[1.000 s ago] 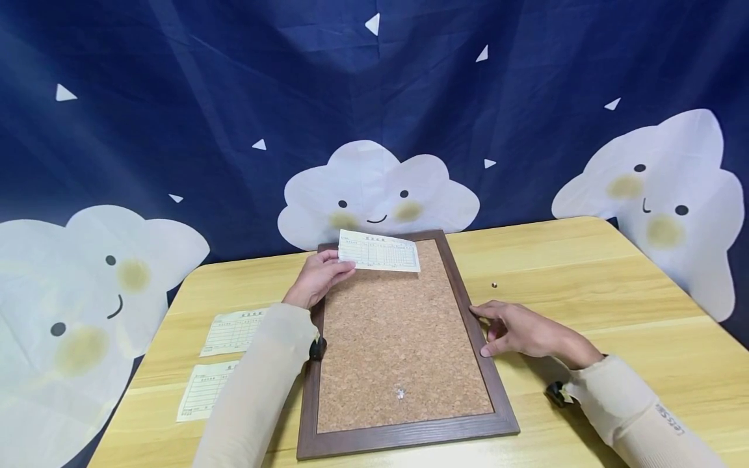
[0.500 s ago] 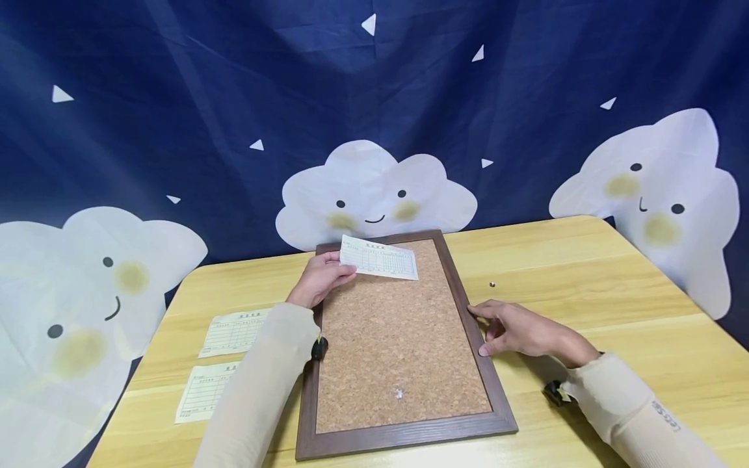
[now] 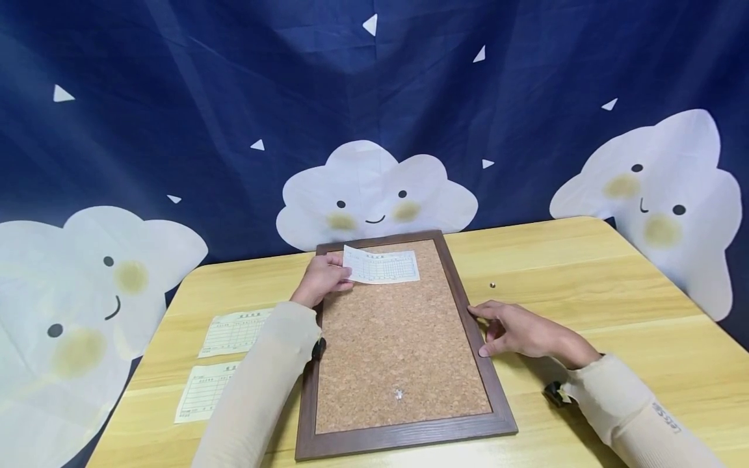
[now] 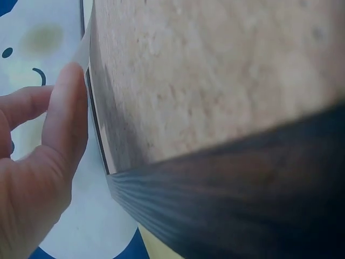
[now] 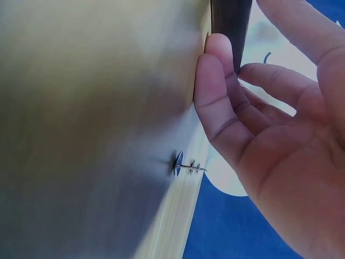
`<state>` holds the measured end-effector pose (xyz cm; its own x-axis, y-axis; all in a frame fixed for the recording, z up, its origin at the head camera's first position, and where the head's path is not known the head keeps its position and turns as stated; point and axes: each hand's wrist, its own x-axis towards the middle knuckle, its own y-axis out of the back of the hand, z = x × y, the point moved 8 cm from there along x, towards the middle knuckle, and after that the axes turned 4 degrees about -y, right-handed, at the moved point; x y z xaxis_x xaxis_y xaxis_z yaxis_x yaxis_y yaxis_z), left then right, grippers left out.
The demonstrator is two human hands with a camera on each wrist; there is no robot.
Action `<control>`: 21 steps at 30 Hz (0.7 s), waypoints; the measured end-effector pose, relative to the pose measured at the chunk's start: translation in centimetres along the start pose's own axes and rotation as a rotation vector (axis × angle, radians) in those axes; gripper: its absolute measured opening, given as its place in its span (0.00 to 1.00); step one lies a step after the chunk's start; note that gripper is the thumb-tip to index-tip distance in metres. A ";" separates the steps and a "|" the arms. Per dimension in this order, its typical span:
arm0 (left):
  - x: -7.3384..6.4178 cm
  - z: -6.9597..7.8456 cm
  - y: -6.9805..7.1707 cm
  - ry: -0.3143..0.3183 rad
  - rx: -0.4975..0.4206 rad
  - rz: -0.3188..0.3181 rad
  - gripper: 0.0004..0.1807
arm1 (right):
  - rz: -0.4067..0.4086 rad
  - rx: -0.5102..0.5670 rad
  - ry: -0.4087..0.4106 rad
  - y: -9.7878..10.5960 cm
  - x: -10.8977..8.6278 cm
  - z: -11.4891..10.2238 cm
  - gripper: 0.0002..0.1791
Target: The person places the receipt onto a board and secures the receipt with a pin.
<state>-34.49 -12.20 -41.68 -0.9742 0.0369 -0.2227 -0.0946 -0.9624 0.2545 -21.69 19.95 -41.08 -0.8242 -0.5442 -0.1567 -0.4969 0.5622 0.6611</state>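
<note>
A printed paper slip lies over the upper part of a cork board in a dark brown wooden frame. Its left end bends upward, pinched by my left hand between thumb and fingers. In the left wrist view the thumb of my left hand presses against the slip's pale edge. My right hand touches the right side of the frame with loosely bent fingers. The right wrist view shows fingertips of my right hand against the dark frame; nothing is gripped there.
A silver thumbtack lies point up on the wooden table, right of the board. Two more paper slips lie at left, partly behind my left sleeve. A small shiny silver thing sits low on the cork. A blue cloud-patterned cloth hangs behind.
My left hand has brought the slip down, from raised near the frame's top edge to lying against the cork. The right hand stays at the frame.
</note>
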 end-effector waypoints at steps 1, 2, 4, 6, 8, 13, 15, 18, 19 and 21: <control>0.0 0.0 0.1 0.008 0.023 0.002 0.15 | 0.001 -0.002 0.002 0.0 0.0 0.0 0.46; -0.1 0.0 0.1 0.016 0.039 0.004 0.16 | 0.000 -0.005 0.004 0.0 0.0 0.0 0.46; -0.2 0.0 0.2 0.029 0.064 0.000 0.18 | 0.001 -0.011 0.007 0.0 0.0 -0.1 0.46; -0.3 0.0 0.3 0.040 0.076 -0.011 0.21 | 0.001 -0.010 0.005 0.0 -0.1 -0.1 0.46; -0.3 -0.1 0.4 0.046 0.086 -0.020 0.22 | 0.001 -0.009 0.004 0.0 -0.1 -0.1 0.46; -0.6 -0.2 0.6 0.045 0.099 -0.036 0.23 | 0.002 -0.004 0.009 0.0 -0.1 -0.1 0.46; -0.8 -0.2 0.7 0.037 0.095 -0.044 0.23 | 0.002 -0.001 0.010 0.0 -0.2 0.0 0.46; -0.9 -0.2 0.7 0.033 0.095 -0.056 0.23 | 0.003 -0.002 0.013 0.0 -0.1 -0.1 0.46; -1.0 -0.2 0.7 0.036 0.096 -0.059 0.23 | 0.003 -0.003 0.014 0.0 -0.1 -0.1 0.46; -1.0 -0.2 0.7 0.046 0.105 -0.065 0.23 | 0.003 0.000 0.014 0.0 -0.1 -0.1 0.46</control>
<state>-33.53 -12.96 -41.51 -0.9551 0.0835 -0.2843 -0.1804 -0.9250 0.3343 -21.59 19.97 -40.95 -0.8217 -0.5512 -0.1446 -0.4946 0.5637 0.6615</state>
